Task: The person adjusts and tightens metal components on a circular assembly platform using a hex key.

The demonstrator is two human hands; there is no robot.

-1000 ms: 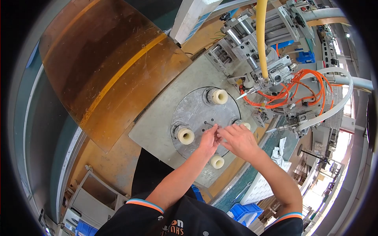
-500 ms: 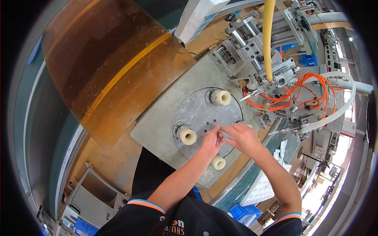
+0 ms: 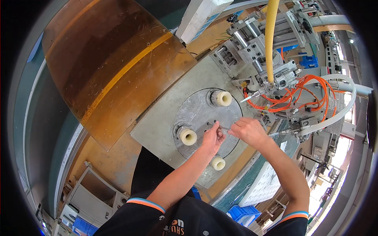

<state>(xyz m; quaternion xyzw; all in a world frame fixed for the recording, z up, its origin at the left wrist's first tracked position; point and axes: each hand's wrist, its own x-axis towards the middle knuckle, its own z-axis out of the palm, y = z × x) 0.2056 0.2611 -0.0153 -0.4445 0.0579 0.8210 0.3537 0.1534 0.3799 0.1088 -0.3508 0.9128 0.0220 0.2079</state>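
One slim grey piece (image 3: pixel 224 128), as we see it in the head view, spans the gap between our left hand (image 3: pixel 213 137) and our right hand (image 3: pixel 249 130), above the round metal plate (image 3: pixel 193 114). Our left fingertips pinch its near end. Our right fingers are curled together at its other end, but we cannot tell whether they grip it or merely touch it, nor what the piece is.

Slipping looks to us like the main risk: the piece is so thin that only the fingertips can hold it, and uneven pressure from the two sides could twist it loose. If it drops, it may roll over the smooth plate, or come to rest by the dark spots (image 3: pixel 208 124) near the middle; whether these are holes or bolt heads, we cannot make out.

A knock is the next worry. The left sleeve (image 3: pixel 194 138) and the near sleeve (image 3: pixel 214 159) stand near our left hand and forearm, so a careless sweep could strike either. The far sleeve (image 3: pixel 219 99) is clear of our fingers, but the pointed nozzle (image 3: pixel 251 96) reaches close to it; if our right hand swings outward and up, it could meet that tip or snag the orange tubing (image 3: pixel 327 103).
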